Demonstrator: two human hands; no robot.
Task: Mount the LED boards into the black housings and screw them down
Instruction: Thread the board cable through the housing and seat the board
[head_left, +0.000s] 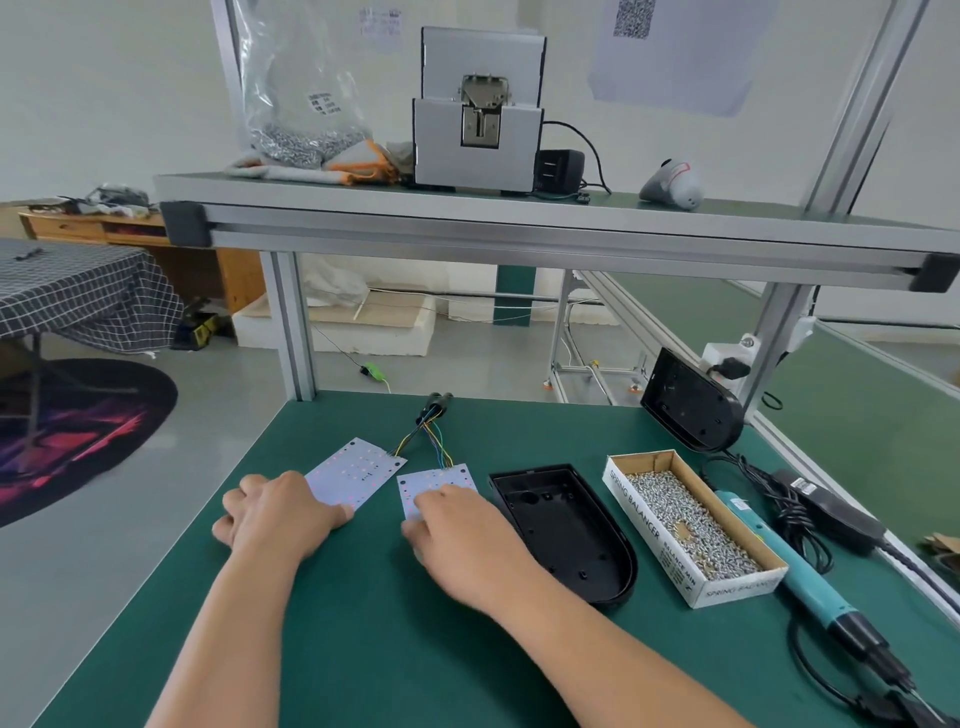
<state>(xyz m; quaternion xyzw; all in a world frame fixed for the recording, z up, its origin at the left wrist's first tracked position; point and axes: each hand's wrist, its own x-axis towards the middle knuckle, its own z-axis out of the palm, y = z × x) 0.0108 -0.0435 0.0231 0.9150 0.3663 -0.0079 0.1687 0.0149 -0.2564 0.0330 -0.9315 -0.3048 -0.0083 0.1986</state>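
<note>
The green bench mat (395, 649) fills the lower frame, with open room in front of the arms at the bottom centre. Right of centre, the black housing (566, 530) lies open side up. A second housing (691, 405) leans further up at the right. The box of screws (691, 525) sits just beside the flat housing, and the electric screwdriver (800, 571) lies beyond it near the right edge.

Two LED boards lie at centre, the left board (353, 470) and the right board (441, 486). The left hand (280, 512) covers the near end of one and the right hand (457, 530) the other. The fingers bend out of sight, so I cannot tell if either grips.

The right board probably goes in first. Lift it level, mind the wires (431, 441) joining both boards, and clear the housing's raised rim.
</note>
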